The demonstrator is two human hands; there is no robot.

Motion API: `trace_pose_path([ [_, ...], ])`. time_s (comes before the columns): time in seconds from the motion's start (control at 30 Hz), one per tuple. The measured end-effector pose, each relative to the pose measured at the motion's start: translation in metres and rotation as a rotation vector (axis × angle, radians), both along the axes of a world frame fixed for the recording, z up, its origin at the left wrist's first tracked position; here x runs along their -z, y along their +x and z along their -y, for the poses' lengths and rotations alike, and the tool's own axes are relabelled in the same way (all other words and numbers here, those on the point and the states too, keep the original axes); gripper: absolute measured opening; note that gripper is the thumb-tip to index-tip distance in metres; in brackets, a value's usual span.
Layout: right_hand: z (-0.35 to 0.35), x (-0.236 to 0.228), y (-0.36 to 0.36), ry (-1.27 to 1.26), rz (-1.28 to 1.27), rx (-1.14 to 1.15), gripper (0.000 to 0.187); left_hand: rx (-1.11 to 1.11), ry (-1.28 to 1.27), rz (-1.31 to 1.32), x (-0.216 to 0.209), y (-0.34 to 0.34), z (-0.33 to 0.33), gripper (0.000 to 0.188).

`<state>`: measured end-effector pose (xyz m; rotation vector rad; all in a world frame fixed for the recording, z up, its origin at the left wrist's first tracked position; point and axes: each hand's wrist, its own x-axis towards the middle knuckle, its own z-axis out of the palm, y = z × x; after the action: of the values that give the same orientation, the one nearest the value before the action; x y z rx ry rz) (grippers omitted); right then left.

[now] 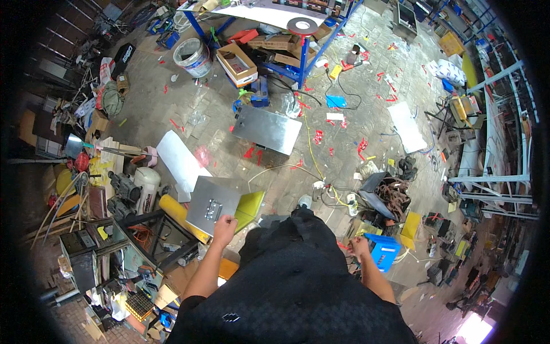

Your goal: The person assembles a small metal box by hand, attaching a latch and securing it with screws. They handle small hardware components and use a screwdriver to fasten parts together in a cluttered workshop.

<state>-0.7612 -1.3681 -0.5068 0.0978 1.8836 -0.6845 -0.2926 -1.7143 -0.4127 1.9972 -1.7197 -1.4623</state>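
Note:
To my left, a grey sheet-metal panel with a hinge-like metal fitting stands tilted, and a yellow-green surface adjoins its right side. My left hand is closed at the panel's lower right corner, gripping its edge. On the other side, my right hand has its fingers curled together at the left edge of a blue box. Something red shows beside those fingers; what they hold, if anything, is too small to tell.
A second metal box lies ahead on the floor, among red scraps and cables. White sheets lie at left. Beyond stand a blue-legged table, a bucket and a cardboard box. A yellow roll borders the left clutter.

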Motion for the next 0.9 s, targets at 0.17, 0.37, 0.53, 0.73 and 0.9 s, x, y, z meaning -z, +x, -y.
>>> trace_pose_path([
  [0.17,0.084,0.000,-0.101,-0.124,-0.239,-0.269,0.016,-0.158,0.067,-0.286,0.007,-0.069,0.020,0.019],
  [0.37,0.179,0.023,-0.182,-0.272,-0.393,-0.418,0.016,-0.289,0.210,-0.445,-0.007,-0.137,0.067,0.015],
  [0.53,0.274,-0.019,-0.209,-0.096,-0.310,-0.580,0.026,-0.340,0.235,-0.549,0.028,-0.175,0.120,0.014],
  [0.73,0.369,-0.017,-0.268,-0.073,-0.508,-0.879,0.029,-0.219,0.176,-0.384,0.057,-0.237,0.189,0.016],
  [0.9,0.458,0.023,-0.319,-0.058,-0.580,-0.998,0.033,-0.174,0.190,-0.210,0.091,-0.276,0.216,0.014],
])
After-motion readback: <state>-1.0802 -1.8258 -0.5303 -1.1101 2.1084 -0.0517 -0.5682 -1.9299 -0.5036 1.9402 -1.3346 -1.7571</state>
